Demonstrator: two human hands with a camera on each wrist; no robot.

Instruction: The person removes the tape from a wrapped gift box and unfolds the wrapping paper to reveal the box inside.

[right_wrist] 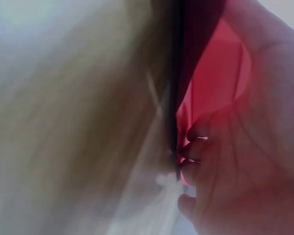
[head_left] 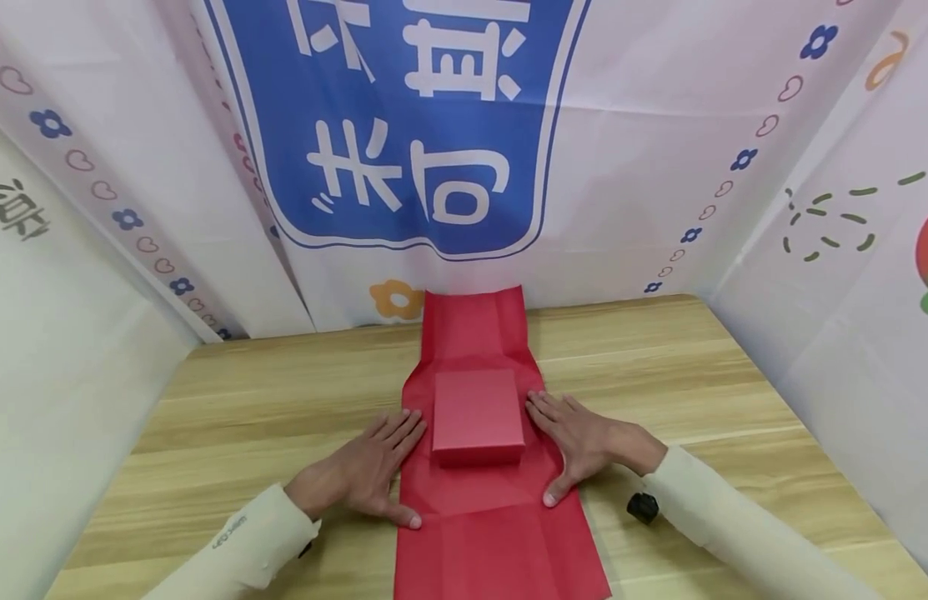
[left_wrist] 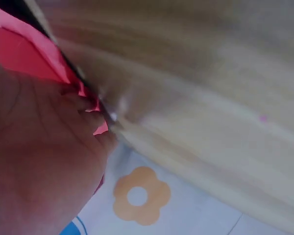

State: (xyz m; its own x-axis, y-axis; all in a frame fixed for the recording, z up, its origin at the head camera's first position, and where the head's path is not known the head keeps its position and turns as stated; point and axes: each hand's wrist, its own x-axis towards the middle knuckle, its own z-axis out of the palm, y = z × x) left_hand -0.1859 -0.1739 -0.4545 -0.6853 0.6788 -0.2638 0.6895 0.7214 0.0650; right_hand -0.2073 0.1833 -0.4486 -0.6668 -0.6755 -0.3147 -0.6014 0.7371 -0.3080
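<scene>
A square red box [head_left: 479, 412] lies on a long strip of red wrapping paper [head_left: 501, 546] in the head view. To the box's left, my left hand [head_left: 369, 467] rests on the paper's edge with straight fingers and the thumb spread toward me. On the other side my right hand [head_left: 579, 435] touches the right edge in much the same way, fingertips close to the box. Each wrist view shows a palm, the left [left_wrist: 39, 147] and the right [right_wrist: 250, 142], with red paper beyond the fingers. Neither hand is curled round anything.
The paper lies on a wooden table [head_left: 283, 400], and its far end bends up against a white printed cloth [head_left: 621, 167] behind. White side walls [head_left: 66, 350] bound the table left and right. A small black device [head_left: 644, 507] sits at the right wrist.
</scene>
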